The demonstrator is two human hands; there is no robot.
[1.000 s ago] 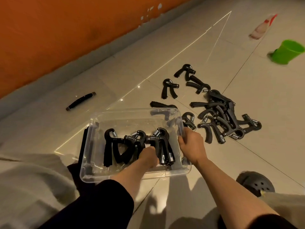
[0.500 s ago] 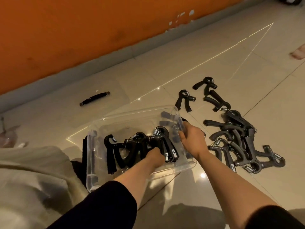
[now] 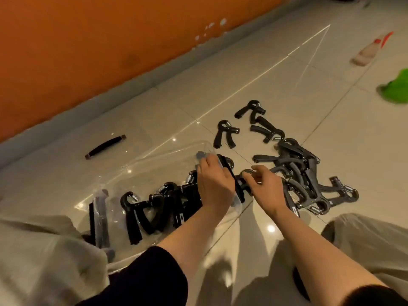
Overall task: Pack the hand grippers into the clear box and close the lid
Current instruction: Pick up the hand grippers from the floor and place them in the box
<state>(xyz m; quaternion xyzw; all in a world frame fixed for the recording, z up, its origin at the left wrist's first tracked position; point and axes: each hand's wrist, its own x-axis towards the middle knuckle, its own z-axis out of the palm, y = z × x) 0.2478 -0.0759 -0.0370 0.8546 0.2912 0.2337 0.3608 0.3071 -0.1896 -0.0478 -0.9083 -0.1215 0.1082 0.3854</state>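
The clear box (image 3: 154, 166) lies on the tiled floor in front of me, tilted, with several black hand grippers (image 3: 143, 213) lined up inside. My left hand (image 3: 215, 184) is at the box's right end, its fingers curled over the rim there. My right hand (image 3: 266, 187) is just right of the box, its fingers closed on the top loop of a black hand gripper (image 3: 244, 184) that lies against the box wall. A pile of hand grippers (image 3: 309, 175) lies right of my right hand. Three loose ones (image 3: 225, 133) lie farther back.
A black curved handle piece (image 3: 105, 146) lies on the floor near the orange wall (image 3: 110, 40). A green cup (image 3: 397, 87) and a spray bottle (image 3: 371, 49) are at the far right. My knees in beige trousers (image 3: 44, 261) frame the box.
My left hand left the grippers inside the box and moved to its right rim. My right hand let go of that rim and took hold of a gripper beside the box.
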